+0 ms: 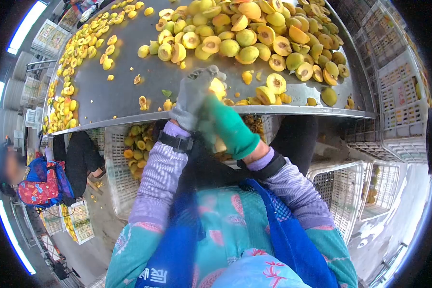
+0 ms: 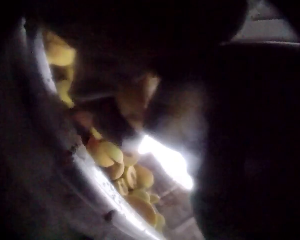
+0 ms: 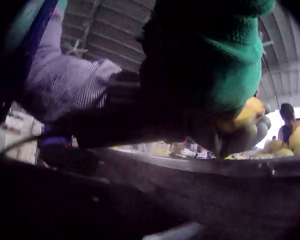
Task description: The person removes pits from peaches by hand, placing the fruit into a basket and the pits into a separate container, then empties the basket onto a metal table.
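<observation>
Both hands meet just over the near edge of the metal table (image 1: pixel 129 118). My left hand (image 1: pixel 191 93), in a grey glove, grips a yellow peach (image 1: pixel 218 88). Its grey fingers (image 3: pixel 263 131) curl round the fruit in the right wrist view. Close against the peach is my right hand (image 1: pixel 229 126), in a green glove and blurred. Its fingertips are hidden, so I cannot tell what it holds. A pale, blurred thing (image 1: pixel 220 145) shows just below the green glove. The left wrist view is mostly dark, with peach pieces (image 2: pixel 140 177) along a bright rim.
A large heap of halved peaches (image 1: pixel 245 38) covers the table's far side. More pieces (image 1: pixel 67 96) line its left edge. White crates stand below, one with peaches (image 1: pixel 113 168), others at right (image 1: pixel 341 192). Another person (image 1: pixel 43 182) sits at the left.
</observation>
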Tool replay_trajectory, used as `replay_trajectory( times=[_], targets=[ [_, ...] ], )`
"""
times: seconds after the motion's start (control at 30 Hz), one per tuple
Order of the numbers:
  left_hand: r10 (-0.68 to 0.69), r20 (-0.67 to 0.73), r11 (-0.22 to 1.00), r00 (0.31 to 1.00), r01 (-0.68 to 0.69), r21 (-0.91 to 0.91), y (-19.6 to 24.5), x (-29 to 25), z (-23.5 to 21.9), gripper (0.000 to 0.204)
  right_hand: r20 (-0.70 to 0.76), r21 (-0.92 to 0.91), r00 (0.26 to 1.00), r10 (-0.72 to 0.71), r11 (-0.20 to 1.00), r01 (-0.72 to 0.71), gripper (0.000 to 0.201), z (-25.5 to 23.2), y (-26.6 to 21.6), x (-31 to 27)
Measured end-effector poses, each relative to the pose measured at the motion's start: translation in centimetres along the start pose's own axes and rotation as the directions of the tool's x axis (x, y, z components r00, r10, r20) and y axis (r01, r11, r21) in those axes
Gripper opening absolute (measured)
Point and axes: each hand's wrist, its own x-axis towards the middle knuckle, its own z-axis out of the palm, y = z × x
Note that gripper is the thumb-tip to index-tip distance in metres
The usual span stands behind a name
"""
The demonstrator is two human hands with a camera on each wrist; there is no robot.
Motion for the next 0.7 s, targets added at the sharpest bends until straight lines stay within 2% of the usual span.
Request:
replay_trajectory(
  times=[0.07, 0.1, 0.17, 0.2, 0.27, 0.3, 0.33, 0.37, 0.4, 0.43, 0.47, 0.53, 0.57, 0.63, 0.7],
  targets=[
    [0.009, 0.048, 0.974, 0.999, 0.002, -0.228, -0.1, -0.5, 0.0, 0.039, 0.018, 0.371, 0.986, 0.166, 0.915, -0.160, 0.041, 0.4, -0.5, -0.1],
    [0.012, 0.016, 0.979, 1.000, -0.008, -0.204, -0.2, -0.4, 0.1, 0.039, -0.061, 0.305, 0.983, 0.171, 0.941, -0.144, 0.041, 0.6, -0.7, 0.1],
    [0.025, -0.046, 0.987, 0.999, -0.032, -0.157, -0.8, 0.0, 0.3, 0.040, -0.132, 0.052, 0.977, 0.167, 0.986, -0.161, 0.041, 0.3, -1.5, 0.2],
    [0.094, -0.063, 0.993, 0.994, -0.098, -0.063, -2.1, 0.1, -0.2, 0.040, -0.123, -0.134, 0.978, 0.171, 0.973, -0.187, 0.042, -0.6, -2.1, -0.2],
    [0.198, -0.051, 0.978, 0.979, -0.193, 0.082, -3.2, 0.1, -0.5, 0.039, -0.109, -0.490, 0.979, 0.173, 0.847, -0.205, 0.044, -2.0, -3.6, -0.8],
    [0.227, -0.030, 0.966, 0.973, -0.221, 0.132, -3.7, 0.0, -0.6, 0.038, -0.066, -0.592, 0.997, 0.032, 0.803, -0.064, 0.044, -1.9, -3.9, -1.6],
    [0.255, -0.010, 0.951, 0.967, -0.249, 0.181, -3.6, -0.3, -0.4, 0.037, 0.003, -0.749, 0.973, -0.230, 0.644, 0.154, 0.041, -2.8, -2.5, -1.4],
    [0.236, 0.065, 0.955, 0.970, -0.244, 0.170, -1.5, -1.4, -0.2, 0.036, 0.118, -0.856, 0.884, -0.452, 0.405, 0.322, 0.039, -4.1, 0.1, -0.9],
    [0.219, 0.134, 0.958, 0.967, -0.239, 0.159, -0.1, -2.1, -0.1, 0.035, 0.241, -0.903, 0.797, -0.554, 0.173, 0.394, 0.035, -4.6, 1.0, -0.9],
    [0.294, 0.183, 0.862, 0.938, -0.343, 0.372, 0.4, -2.3, -0.3, 0.035, 0.356, -0.911, 0.683, -0.637, -0.074, 0.406, 0.032, -4.9, 1.6, -1.0],
    [0.285, 0.148, 0.878, 0.947, -0.320, 0.355, 0.8, -2.5, 0.1, 0.035, 0.440, -0.895, 0.624, -0.646, -0.256, 0.366, 0.028, -5.0, 2.1, -1.1],
    [0.263, 0.080, 0.906, 0.961, -0.275, 0.321, 1.2, -2.8, 1.1, 0.036, 0.467, -0.884, 0.585, -0.663, -0.324, 0.338, 0.022, -4.7, 3.2, -1.0],
    [0.235, 0.015, 0.928, 0.972, -0.229, 0.296, 0.7, -2.7, 1.3, 0.036, 0.405, -0.907, 0.607, -0.684, -0.218, 0.360, 0.021, -4.1, 4.3, -0.5],
    [0.176, -0.111, 0.962, 0.978, -0.147, 0.229, -0.5, -1.7, 1.6, 0.036, 0.339, -0.917, 0.609, -0.717, -0.108, 0.383, 0.022, -3.3, 5.4, 0.4],
    [0.161, -0.141, 0.975, 0.977, -0.135, 0.178, -0.8, -1.7, 1.7, 0.037, 0.317, -0.919, 0.569, -0.759, -0.099, 0.382, 0.025, -2.5, 6.3, 0.6]
  ],
)
